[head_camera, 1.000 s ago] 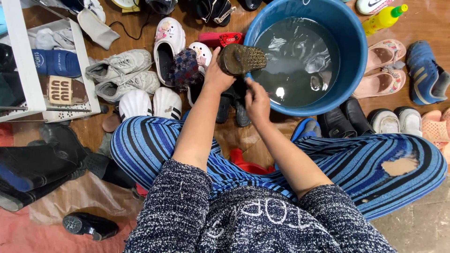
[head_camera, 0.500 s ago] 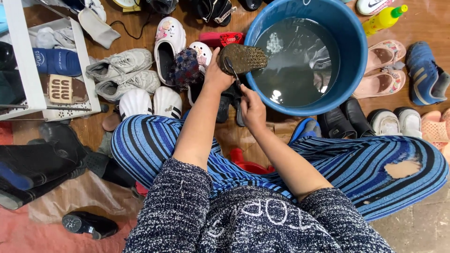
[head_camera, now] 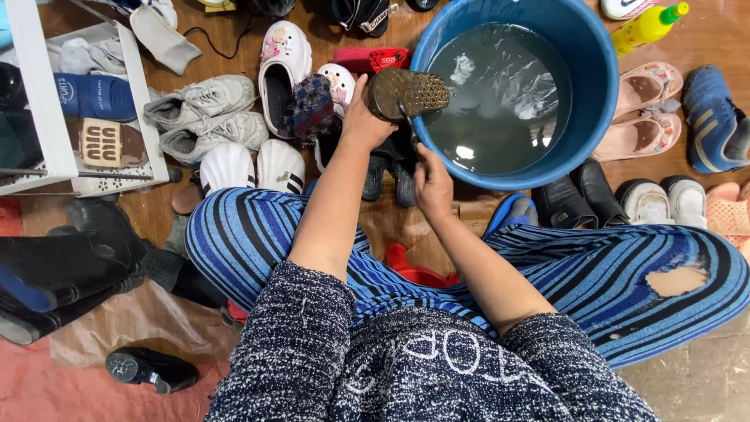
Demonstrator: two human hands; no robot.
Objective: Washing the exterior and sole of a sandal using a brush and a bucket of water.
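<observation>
While the left hand [head_camera: 366, 121] lifts a dark shoe [head_camera: 408, 94] sole-up at the near rim of the blue tub [head_camera: 594, 86], its studded tread faces the camera, which puts the dirty underside where the person can see and reach it. That hand is closed around the heel end of the shoe, thumb up. Just below it, the right hand [head_camera: 431, 178] is curled narrow around something thin that reaches up toward the sole (a small brush or stick, too slender to name with certainty); its tip meets the tread near the shoe's middle. Holding the shoe over the tub's edge lets anything that drips off fall toward the murky water [head_camera: 500, 94] rather than onto the striped trousers [head_camera: 250, 242].

Many other pairs lie about on the wooden floor: grey sneakers [head_camera: 205, 117] and white clogs [head_camera: 254, 166] to the left, pink sandals [head_camera: 647, 109] and a blue sneaker [head_camera: 715, 117] to the right, black shoes [head_camera: 578, 195] beside the tub's near wall. A yellow bottle with a green cap [head_camera: 648, 23] lies beyond the tub, within arm's reach.
</observation>
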